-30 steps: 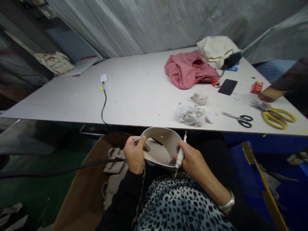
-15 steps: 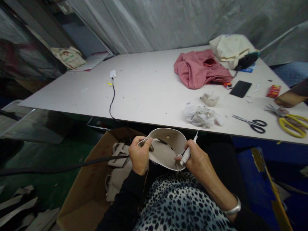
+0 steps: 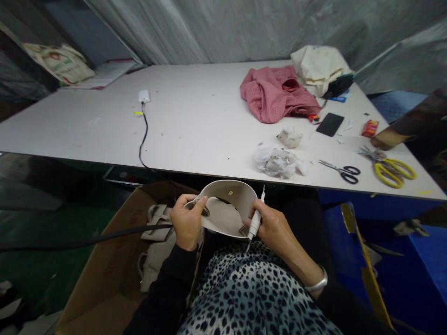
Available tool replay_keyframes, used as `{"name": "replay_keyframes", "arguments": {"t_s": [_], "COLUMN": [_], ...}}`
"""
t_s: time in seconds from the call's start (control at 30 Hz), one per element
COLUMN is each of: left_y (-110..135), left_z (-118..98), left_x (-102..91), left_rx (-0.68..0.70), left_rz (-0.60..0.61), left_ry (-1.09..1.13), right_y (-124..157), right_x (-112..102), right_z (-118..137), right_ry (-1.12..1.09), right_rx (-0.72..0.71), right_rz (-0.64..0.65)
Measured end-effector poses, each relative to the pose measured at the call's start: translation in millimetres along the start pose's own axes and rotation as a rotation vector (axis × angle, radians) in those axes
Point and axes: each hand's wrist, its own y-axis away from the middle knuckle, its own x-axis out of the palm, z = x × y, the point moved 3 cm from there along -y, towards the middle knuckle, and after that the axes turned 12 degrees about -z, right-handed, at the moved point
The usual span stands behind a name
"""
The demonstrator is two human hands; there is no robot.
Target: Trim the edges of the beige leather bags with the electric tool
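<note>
A beige handbag (image 3: 228,207) with its mouth open rests on my lap below the table edge. My left hand (image 3: 186,224) is closed on the bag's left rim, where a metal ring and strap attach. My right hand (image 3: 270,226) is closed round a slim white pen-like tool (image 3: 256,219) and also pinches the bag's right rim. The tool's thin tip points down toward my spotted garment, and a thin white cord leaves its upper end.
The white table (image 3: 195,125) carries a pink cloth (image 3: 275,95), crumpled paper wads (image 3: 277,163), black scissors (image 3: 340,170), yellow shears (image 3: 393,170), a black phone (image 3: 330,124) and a white adapter with black cable (image 3: 144,97). A cardboard box (image 3: 111,274) with beige pieces stands at my left.
The view swung right, then back left and lower. Both hands kept their hold on the bag and tool; the tool tilted briefly and is again more upright.
</note>
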Motion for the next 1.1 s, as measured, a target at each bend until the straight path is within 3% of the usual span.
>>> {"name": "replay_keyframes", "arguments": {"t_s": [0.27,0.5,0.7,0.87,1.0,1.1], "left_y": [-1,5,10,10,9,-9], "left_z": [7,15,16,20,17,9], "left_x": [-3.4,-11.4,-34.6,-52.5,-62.4,-75.8], "left_rx": [0.01,-0.056,-0.145,-0.303,-0.322,-0.268], "left_rz": [0.003,-0.124,-0.129,-0.157,-0.158,0.013], "left_ry": [0.001,0.098,0.149,0.224,0.182,0.092], "right_y": [3,9,13,13,12,11], "right_x": [-2,6,5,-10,-22,-28], "right_z": [-4,-14,-12,6,18,21], "right_ry": [-0.117,-0.401,-0.66,-0.721,-0.701,-0.712], "right_rx": [0.043,0.336,0.517,0.454,0.402,0.404], "right_rz": [-0.119,-0.248,-0.338,-0.334,-0.338,-0.324]}}
